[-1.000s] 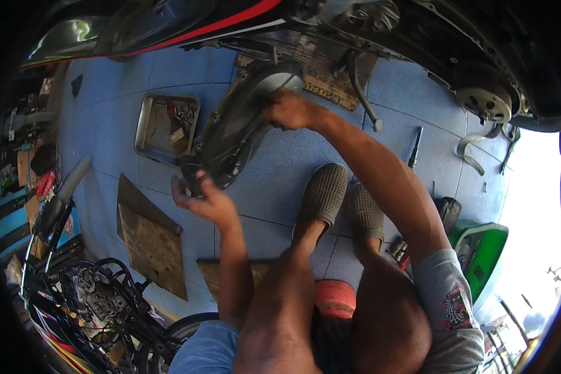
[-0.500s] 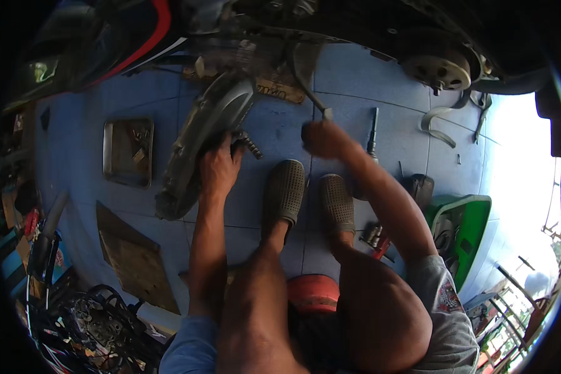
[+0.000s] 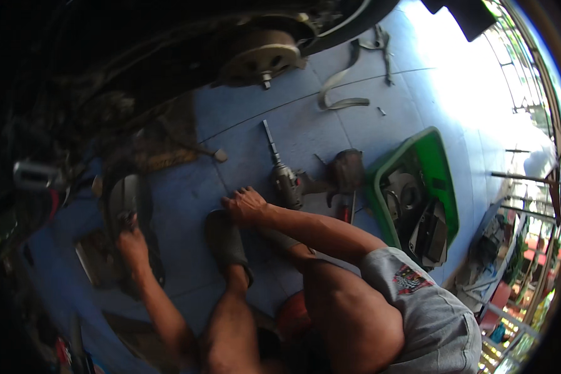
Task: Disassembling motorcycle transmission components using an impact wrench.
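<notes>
My left hand point(image 3: 133, 249) grips a small dark metal piece point(image 3: 127, 219), hard to make out, over a long dark engine cover point(image 3: 123, 193) standing at the left. My right hand point(image 3: 246, 206) is open above the floor by the toe of my left shoe point(image 3: 227, 246), fingers slightly curled and spread. Just right of it lies a power tool point(image 3: 288, 187) with a long shaft attached, its handle and battery point(image 3: 346, 171) toward the right. A red-handled tool point(image 3: 346, 214) lies below that.
Overhead is a motorbike's underside with a perforated round part point(image 3: 258, 59) and a stand point(image 3: 206, 153). A green bin point(image 3: 445, 199) of metal parts sits right; curved strips point(image 3: 349, 103) lie behind. A metal tray point(image 3: 87, 262) is at left, railings point(image 3: 523, 174) far right.
The view has swung rightward. The cover, earlier held in both hands, was lowered to the floor at left. My right hand left it and moved right toward the power tool.
</notes>
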{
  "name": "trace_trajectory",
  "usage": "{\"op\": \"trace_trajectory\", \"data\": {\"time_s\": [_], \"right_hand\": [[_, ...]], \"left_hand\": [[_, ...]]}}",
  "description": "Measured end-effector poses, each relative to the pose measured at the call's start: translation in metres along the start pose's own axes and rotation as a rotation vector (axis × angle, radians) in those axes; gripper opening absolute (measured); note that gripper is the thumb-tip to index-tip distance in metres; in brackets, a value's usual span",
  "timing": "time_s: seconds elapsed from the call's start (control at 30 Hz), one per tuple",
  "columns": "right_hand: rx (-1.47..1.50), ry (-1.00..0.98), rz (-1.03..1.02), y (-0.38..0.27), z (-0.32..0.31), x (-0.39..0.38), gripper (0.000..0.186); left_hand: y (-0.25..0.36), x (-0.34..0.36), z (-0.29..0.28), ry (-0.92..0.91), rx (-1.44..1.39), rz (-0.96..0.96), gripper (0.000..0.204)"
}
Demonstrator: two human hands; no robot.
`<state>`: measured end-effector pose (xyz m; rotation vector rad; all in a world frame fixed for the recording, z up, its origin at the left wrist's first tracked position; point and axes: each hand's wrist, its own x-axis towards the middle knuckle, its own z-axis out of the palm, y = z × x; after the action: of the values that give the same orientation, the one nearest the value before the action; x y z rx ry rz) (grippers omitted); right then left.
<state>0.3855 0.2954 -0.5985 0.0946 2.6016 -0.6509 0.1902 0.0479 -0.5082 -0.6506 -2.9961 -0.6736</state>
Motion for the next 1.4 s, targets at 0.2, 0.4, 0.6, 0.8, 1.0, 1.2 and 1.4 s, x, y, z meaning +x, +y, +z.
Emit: {"op": "trace_trajectory", "data": {"time_s": [0.2, 0.4, 0.6, 0.8, 1.0, 1.2, 1.4], "right_hand": [[-0.057, 1.207, 0.194, 0.169, -0.062, -0.029, 0.026], [-0.142, 0.77, 1.01, 0.363, -0.093, -0.11, 0.017], [-0.145, 0.448, 1.298, 0.415, -0.065, -0.147, 0.026], [0.052, 0.637, 1.192, 0.434, -0.055, -0.15, 0.022], [-0.12, 0.589, 1.165, 0.393, -0.064, -0.134, 0.018], [0.4, 0.863, 0.834, 0.265, -0.106, -0.112, 0.013], [1.151, 0.573, 0.176, 0.004, -0.142, -0.065, 0.032]], "left_hand": [[-0.013, 0.006, 0.0, 0.038, 0.083, 0.041, 0.043], [0.004, -0.001, -0.002, 0.058, 0.151, -0.009, 0.055], [0.014, 0.004, -0.011, 0.0, 0.149, -0.081, 0.043], [0.01, 0.004, -0.006, 0.051, 0.155, -0.06, 0.036], [0.017, -0.006, -0.003, 0.116, 0.083, 0.03, 0.026], [0.011, -0.009, 0.008, 0.148, 0.048, 0.135, 0.025], [0.017, -0.032, 0.026, 0.04, -0.019, -0.066, 0.024]]}}
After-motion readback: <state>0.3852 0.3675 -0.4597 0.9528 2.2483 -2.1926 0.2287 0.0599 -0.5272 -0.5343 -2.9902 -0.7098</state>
